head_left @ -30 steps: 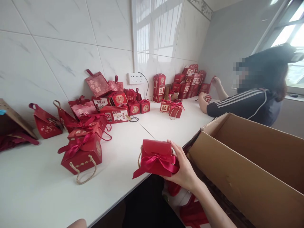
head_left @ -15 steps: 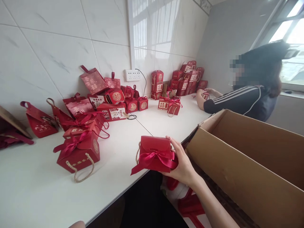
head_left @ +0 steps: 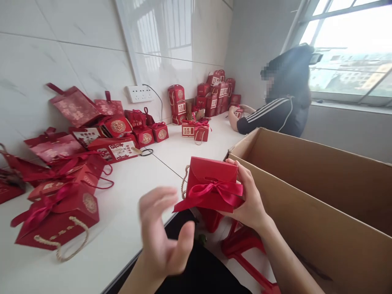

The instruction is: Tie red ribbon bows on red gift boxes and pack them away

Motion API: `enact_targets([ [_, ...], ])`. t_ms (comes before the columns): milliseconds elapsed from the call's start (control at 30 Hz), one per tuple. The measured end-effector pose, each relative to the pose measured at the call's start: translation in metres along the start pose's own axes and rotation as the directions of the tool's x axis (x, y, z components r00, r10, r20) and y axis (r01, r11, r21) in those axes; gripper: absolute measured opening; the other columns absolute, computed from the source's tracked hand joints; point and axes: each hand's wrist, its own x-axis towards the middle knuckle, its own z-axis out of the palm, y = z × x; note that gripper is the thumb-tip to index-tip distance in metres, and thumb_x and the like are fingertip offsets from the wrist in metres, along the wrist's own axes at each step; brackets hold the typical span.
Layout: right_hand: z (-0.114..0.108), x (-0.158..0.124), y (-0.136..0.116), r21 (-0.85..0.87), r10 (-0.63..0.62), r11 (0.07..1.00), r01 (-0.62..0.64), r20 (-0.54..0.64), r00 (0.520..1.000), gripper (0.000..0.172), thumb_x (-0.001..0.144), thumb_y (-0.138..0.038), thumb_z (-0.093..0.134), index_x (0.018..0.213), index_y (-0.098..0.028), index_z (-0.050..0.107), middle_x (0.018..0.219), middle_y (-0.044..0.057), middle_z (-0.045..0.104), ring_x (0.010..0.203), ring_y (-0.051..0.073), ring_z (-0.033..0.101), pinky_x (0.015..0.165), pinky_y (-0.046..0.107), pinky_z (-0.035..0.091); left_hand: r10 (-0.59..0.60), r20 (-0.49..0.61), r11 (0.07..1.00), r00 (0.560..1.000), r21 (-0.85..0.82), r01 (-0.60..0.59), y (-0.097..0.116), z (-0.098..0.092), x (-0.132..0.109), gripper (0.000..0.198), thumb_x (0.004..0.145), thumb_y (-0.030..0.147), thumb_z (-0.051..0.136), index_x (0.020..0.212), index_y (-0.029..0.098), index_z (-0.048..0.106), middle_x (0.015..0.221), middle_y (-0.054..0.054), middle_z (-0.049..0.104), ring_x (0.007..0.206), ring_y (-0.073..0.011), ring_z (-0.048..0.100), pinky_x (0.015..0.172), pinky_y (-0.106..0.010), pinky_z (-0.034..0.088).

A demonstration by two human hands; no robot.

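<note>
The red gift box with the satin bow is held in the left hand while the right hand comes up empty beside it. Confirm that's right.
Not quite: the hands are swapped. The head view shows the red gift box gripped in the right hand, next to the cardboard carton, while the left hand is raised open and empty beside it, blurred with motion.

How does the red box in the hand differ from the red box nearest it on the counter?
The held box is off the counter, gripped by the right hand; the counter box rests there untouched. The counter box's rope handle hangs in front; the held box's shows at its side. Both have red ribbon bows.
</note>
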Motion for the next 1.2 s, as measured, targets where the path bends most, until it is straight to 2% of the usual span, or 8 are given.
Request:
enact_targets([
  [167, -0.021, -0.011, -0.004, -0.049, 0.011, 0.999, -0.012, -0.022, 1.0, 0.099, 0.062, -0.027, 0.077, 0.139, -0.035, 0.016, 0.14, 0.01, 0.03, 0.128, 0.033, 0.035, 0.089, 0.048, 0.051, -0.18, 0.104, 0.964, 0.978, -0.181, 0.197, 0.014, 0.041, 0.027, 0.013, 0.081, 0.025, 0.057, 0.092, 0.02, 0.052, 0.086, -0.003, 0.05, 0.077, -0.0136, 0.052, 0.063, -0.026, 0.049],
  [267, -0.031, -0.018, -0.002, -0.103, 0.042, 0.994, -0.045, -0.028, 0.999, 0.102, 0.061, -0.027, 0.078, 0.14, -0.037, 0.014, 0.141, 0.01, 0.03, 0.128, 0.035, 0.034, 0.089, 0.05, 0.051, 0.003, 0.035, 0.98, 0.999, -0.199, 0.004, 0.027, 0.046, 0.028, 0.014, 0.08, 0.012, 0.055, 0.091, 0.021, 0.055, 0.08, -0.002, 0.051, 0.073, -0.0126, 0.052, 0.063, -0.026, 0.047],
  [400, -0.041, -0.027, 0.002, -0.119, 0.07, 0.99, -0.076, -0.06, 0.996, 0.101, 0.063, -0.028, 0.076, 0.14, -0.036, 0.012, 0.141, 0.009, 0.029, 0.129, 0.035, 0.033, 0.091, 0.05, 0.05, 0.324, 0.069, 0.933, 0.943, -0.186, -0.307, 0.043, 0.054, 0.025, 0.015, 0.081, 0.01, 0.055, 0.093, 0.018, 0.06, 0.073, -0.001, 0.056, 0.067, -0.0119, 0.053, 0.063, -0.029, 0.047],
  [533, -0.05, -0.033, 0.005, -0.134, 0.071, 0.988, -0.082, -0.089, 0.993, 0.1, 0.063, -0.03, 0.076, 0.141, -0.035, 0.012, 0.142, 0.009, 0.029, 0.129, 0.034, 0.033, 0.095, 0.052, 0.046, 0.389, 0.085, 0.896, 0.917, -0.267, -0.355, 0.053, 0.065, 0.024, 0.017, 0.077, 0.004, 0.057, 0.091, 0.012, 0.061, 0.072, -0.002, 0.058, 0.065, -0.0118, 0.054, 0.06, -0.03, 0.048],
  [633, -0.054, -0.036, 0.005, -0.11, 0.074, 0.99, -0.088, -0.126, 0.989, 0.096, 0.066, -0.03, 0.074, 0.141, -0.034, 0.015, 0.142, 0.008, 0.03, 0.129, 0.033, 0.033, 0.096, 0.05, 0.045, 0.284, 0.064, 0.902, 0.957, -0.356, -0.244, 0.061, 0.071, 0.024, 0.019, 0.077, 0.001, 0.056, 0.092, 0.012, 0.06, 0.072, -0.001, 0.058, 0.068, -0.0117, 0.056, 0.061, -0.028, 0.049],
  [733, -0.058, -0.037, 0.005, -0.109, 0.062, 0.991, -0.079, -0.152, 0.986, 0.095, 0.066, -0.03, 0.075, 0.14, -0.034, 0.016, 0.142, 0.008, 0.03, 0.129, 0.033, 0.034, 0.096, 0.051, 0.045, 0.222, 0.032, 0.916, 0.975, -0.349, -0.197, 0.069, 0.073, 0.025, 0.017, 0.078, 0.001, 0.056, 0.09, 0.012, 0.06, 0.07, -0.001, 0.058, 0.069, -0.0115, 0.058, 0.059, -0.025, 0.05],
  [1000, -0.065, -0.036, -0.004, -0.123, 0.027, 0.991, -0.048, -0.166, 0.986, 0.095, 0.065, -0.031, 0.075, 0.14, -0.033, 0.018, 0.14, 0.009, 0.032, 0.128, 0.033, 0.035, 0.098, 0.051, 0.043, 0.391, 0.062, 0.907, 0.918, -0.196, -0.373, 0.069, 0.062, 0.027, 0.015, 0.079, 0.009, 0.057, 0.091, 0.014, 0.063, 0.07, -0.001, 0.061, 0.064, -0.0101, 0.059, 0.062, -0.021, 0.05],
  [1200, -0.067, -0.037, -0.01, -0.117, -0.012, 0.993, -0.01, -0.184, 0.983, 0.093, 0.065, -0.03, 0.076, 0.14, -0.033, 0.02, 0.14, 0.009, 0.032, 0.127, 0.034, 0.035, 0.097, 0.053, 0.042, 0.397, 0.055, 0.91, 0.916, -0.153, -0.385, 0.076, 0.057, 0.027, 0.013, 0.08, 0.012, 0.057, 0.089, 0.017, 0.065, 0.068, 0.0, 0.062, 0.063, -0.0106, 0.059, 0.057, -0.021, 0.049],
])
